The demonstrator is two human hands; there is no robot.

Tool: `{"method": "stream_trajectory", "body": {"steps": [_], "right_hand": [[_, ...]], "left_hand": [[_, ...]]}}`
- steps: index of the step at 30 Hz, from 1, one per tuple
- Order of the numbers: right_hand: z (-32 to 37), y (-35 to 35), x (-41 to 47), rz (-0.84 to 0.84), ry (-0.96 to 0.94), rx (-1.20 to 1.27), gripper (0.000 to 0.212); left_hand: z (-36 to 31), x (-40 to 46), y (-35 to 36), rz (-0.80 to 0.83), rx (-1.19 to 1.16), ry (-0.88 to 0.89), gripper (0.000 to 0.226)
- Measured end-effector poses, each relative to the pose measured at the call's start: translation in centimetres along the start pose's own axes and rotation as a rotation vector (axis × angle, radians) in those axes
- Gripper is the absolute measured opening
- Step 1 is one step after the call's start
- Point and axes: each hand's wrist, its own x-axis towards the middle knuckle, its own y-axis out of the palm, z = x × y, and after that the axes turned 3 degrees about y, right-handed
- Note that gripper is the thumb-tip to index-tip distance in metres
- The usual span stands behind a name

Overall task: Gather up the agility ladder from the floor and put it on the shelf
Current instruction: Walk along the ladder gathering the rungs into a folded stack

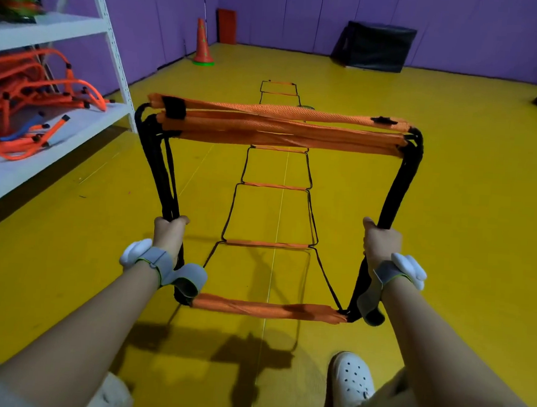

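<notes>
The agility ladder (278,127) has orange rungs and black side straps. Several rungs are bunched together in the air in front of me, and one more rung (270,309) hangs low between my wrists. My left hand (168,232) is shut on the left bundle of black straps. My right hand (381,241) is shut on the right bundle. The rest of the ladder (276,185) still lies stretched out on the yellow floor, running away from me. The white shelf (54,133) stands at the left.
Orange hurdles (31,94) are piled on the shelf's lower board. An orange cone (204,43) stands by the purple wall. A black padded box (376,46) sits at the far right. My white shoe (352,381) is on the floor below.
</notes>
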Motion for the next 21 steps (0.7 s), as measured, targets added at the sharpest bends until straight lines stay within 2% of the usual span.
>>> {"method": "stream_trajectory", "body": {"steps": [5, 7, 9, 11, 21], "right_hand": [[-1.9, 0.0, 1.6, 0.025, 0.046, -0.190, 0.035], [-3.4, 0.1, 2.6, 0.043, 0.075, -0.285, 0.038], [-5.2, 0.5, 3.5, 0.067, 0.103, -0.359, 0.041], [-7.4, 1.1, 4.2, 0.089, 0.124, -0.425, 0.043], [-18.4, 3.2, 3.7, 0.194, 0.348, -0.683, 0.033]], "left_hand": [[1.4, 0.7, -0.2, 0.037, 0.154, -0.051, 0.021], [2.1, 0.8, -0.3, 0.049, 0.224, -0.068, 0.009], [3.3, 1.0, -0.1, 0.067, 0.299, -0.082, 0.029], [4.9, 1.0, 0.1, 0.087, 0.359, -0.102, 0.039], [15.6, 3.0, 1.8, 0.053, 0.591, -0.227, 0.053]]}}
